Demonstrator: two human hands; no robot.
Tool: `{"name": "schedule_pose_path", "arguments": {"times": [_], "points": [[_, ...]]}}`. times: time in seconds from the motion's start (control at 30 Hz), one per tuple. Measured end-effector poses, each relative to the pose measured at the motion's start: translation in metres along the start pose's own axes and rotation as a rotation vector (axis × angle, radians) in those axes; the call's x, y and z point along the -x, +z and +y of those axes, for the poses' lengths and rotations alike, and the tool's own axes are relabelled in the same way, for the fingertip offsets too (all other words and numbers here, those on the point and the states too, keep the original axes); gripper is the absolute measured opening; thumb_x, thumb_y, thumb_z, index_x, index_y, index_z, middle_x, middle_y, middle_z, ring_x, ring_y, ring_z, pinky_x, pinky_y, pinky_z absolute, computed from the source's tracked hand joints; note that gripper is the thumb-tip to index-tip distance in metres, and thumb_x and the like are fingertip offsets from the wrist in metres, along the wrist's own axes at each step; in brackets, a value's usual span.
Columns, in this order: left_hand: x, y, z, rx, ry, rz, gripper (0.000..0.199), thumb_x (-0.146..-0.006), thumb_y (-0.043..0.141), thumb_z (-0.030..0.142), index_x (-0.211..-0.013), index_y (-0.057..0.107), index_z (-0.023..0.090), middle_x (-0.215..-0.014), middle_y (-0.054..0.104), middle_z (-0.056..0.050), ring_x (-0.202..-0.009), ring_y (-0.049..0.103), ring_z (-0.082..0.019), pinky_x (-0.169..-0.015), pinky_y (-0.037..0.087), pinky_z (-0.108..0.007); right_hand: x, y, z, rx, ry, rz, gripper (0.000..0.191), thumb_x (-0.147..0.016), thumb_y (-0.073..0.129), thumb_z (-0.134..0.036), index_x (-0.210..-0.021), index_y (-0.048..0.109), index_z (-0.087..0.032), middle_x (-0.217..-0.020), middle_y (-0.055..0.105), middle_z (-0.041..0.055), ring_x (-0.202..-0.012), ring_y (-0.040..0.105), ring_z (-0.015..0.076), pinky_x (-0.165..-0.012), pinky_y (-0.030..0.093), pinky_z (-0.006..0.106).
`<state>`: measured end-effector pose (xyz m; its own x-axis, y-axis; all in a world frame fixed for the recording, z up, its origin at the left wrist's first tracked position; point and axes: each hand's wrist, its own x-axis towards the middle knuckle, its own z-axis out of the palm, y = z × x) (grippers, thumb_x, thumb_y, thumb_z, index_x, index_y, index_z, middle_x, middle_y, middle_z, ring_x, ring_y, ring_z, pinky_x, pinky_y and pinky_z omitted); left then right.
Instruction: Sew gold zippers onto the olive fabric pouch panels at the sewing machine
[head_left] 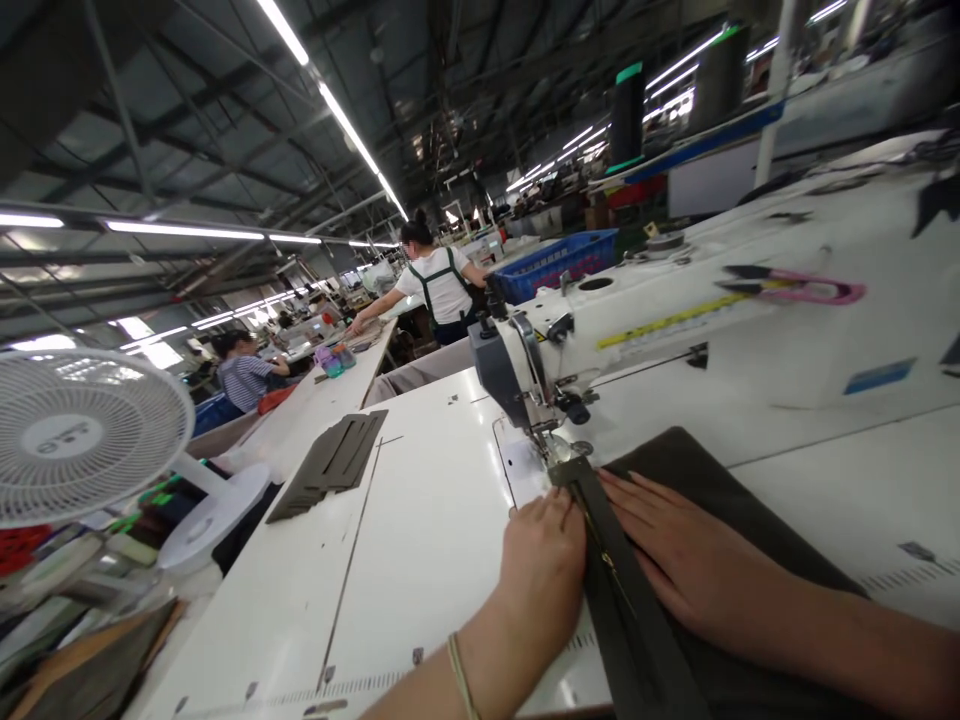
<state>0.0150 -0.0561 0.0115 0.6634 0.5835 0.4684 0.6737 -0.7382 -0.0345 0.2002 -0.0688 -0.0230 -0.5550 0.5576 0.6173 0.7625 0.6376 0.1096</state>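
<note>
A dark olive fabric strip with a gold zipper (609, 568) runs from the front edge up to the needle area of a white sewing machine (536, 390). My left hand (544, 560), fingers curled together, grips the left edge of the strip close to the presser foot. Lying flat with its fingers stretched out, my right hand (686, 555) presses on the strip's right side and on a larger dark fabric panel (690, 480) beneath. The panel spreads under the machine arm. The fingertips of my left hand are partly hidden at the fabric.
Stacked dark fabric pieces (334, 460) lie left on the white table (420, 500). A white fan (90, 435) stands further left. Pink-handled thread snips (810, 288) and a yellow tape measure (667, 320) are on the machine. Beyond are a blue crate (559, 262) and two people working.
</note>
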Motion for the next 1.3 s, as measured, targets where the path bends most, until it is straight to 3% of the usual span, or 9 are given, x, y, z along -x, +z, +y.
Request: {"name": "schedule_pose_path", "arguments": {"times": [0.2, 0.4, 0.57, 0.87, 1.0, 1.17, 1.3], "points": [[0.005, 0.010, -0.009, -0.079, 0.028, 0.056, 0.024, -0.090, 0.042, 0.008, -0.104, 0.062, 0.008, -0.112, 0.065, -0.014, -0.102, 0.064, -0.024, -0.088, 0.056, -0.037, -0.004, 0.002, 0.002, -0.003, 0.000, 0.034, 0.059, -0.080, 0.040, -0.012, -0.139, 0.038, -0.009, -0.132, 0.053, 0.0136, -0.119, 0.051, 0.0206, -0.095, 0.047, 0.039], [0.000, 0.011, -0.013, -0.109, 0.077, 0.118, 0.035, -0.097, 0.029, 0.011, -0.096, 0.064, 0.008, -0.103, 0.069, -0.014, -0.092, 0.068, -0.022, -0.079, 0.059, -0.032, -0.006, 0.010, 0.000, 0.055, 0.027, 0.083, 0.054, -0.080, 0.042, -0.016, -0.134, 0.046, -0.011, -0.133, 0.052, 0.0096, -0.121, 0.049, 0.0204, -0.096, 0.041, 0.039], [0.000, 0.007, -0.020, -0.121, 0.113, 0.061, 0.038, -0.098, 0.025, 0.013, -0.100, 0.062, 0.006, -0.103, 0.068, -0.016, -0.094, 0.067, -0.023, -0.077, 0.059, -0.032, -0.016, 0.003, -0.004, -0.044, 0.161, 0.152, 0.044, -0.084, 0.046, -0.033, -0.125, 0.055, -0.021, -0.121, 0.062, 0.0052, -0.111, 0.054, 0.0208, -0.091, 0.040, 0.039], [0.005, 0.005, -0.039, -0.154, 0.202, -0.021, 0.035, -0.089, 0.037, 0.005, -0.115, 0.059, 0.014, -0.100, 0.069, -0.011, -0.091, 0.067, -0.020, -0.076, 0.057, -0.028, -0.014, 0.004, -0.004, -0.071, 0.198, 0.079, 0.049, -0.083, 0.052, -0.046, -0.127, 0.054, -0.025, -0.126, 0.058, 0.0069, -0.114, 0.052, 0.0249, -0.094, 0.039, 0.042], [0.000, 0.003, -0.035, -0.167, 0.210, -0.065, 0.031, -0.089, 0.037, 0.006, -0.109, 0.059, 0.013, -0.102, 0.068, -0.012, -0.091, 0.067, -0.021, -0.076, 0.057, -0.030, -0.015, 0.009, -0.005, -0.088, 0.207, 0.067, 0.046, -0.085, 0.048, -0.044, -0.125, 0.056, -0.022, -0.127, 0.057, 0.0083, -0.116, 0.050, 0.0270, -0.095, 0.038, 0.045], [-0.007, -0.003, -0.026, -0.180, 0.204, -0.107, 0.026, -0.089, 0.036, 0.006, -0.104, 0.058, 0.010, -0.110, 0.066, -0.015, -0.097, 0.066, -0.024, -0.076, 0.058, -0.032, -0.014, 0.010, -0.004, -0.075, 0.216, 0.147, 0.045, -0.087, 0.043, -0.042, -0.117, 0.061, -0.013, -0.122, 0.060, 0.0116, -0.112, 0.052, 0.0242, -0.094, 0.037, 0.042], [-0.003, -0.003, -0.022, -0.095, 0.137, -0.103, 0.031, -0.089, 0.035, 0.004, -0.113, 0.054, 0.007, -0.116, 0.063, -0.018, -0.105, 0.062, -0.024, -0.081, 0.058, -0.037, -0.010, 0.010, -0.003, -0.066, 0.129, 0.129, 0.048, -0.083, 0.043, -0.027, -0.128, 0.052, -0.013, -0.128, 0.057, 0.0092, -0.117, 0.051, 0.0224, -0.098, 0.036, 0.041]]}}
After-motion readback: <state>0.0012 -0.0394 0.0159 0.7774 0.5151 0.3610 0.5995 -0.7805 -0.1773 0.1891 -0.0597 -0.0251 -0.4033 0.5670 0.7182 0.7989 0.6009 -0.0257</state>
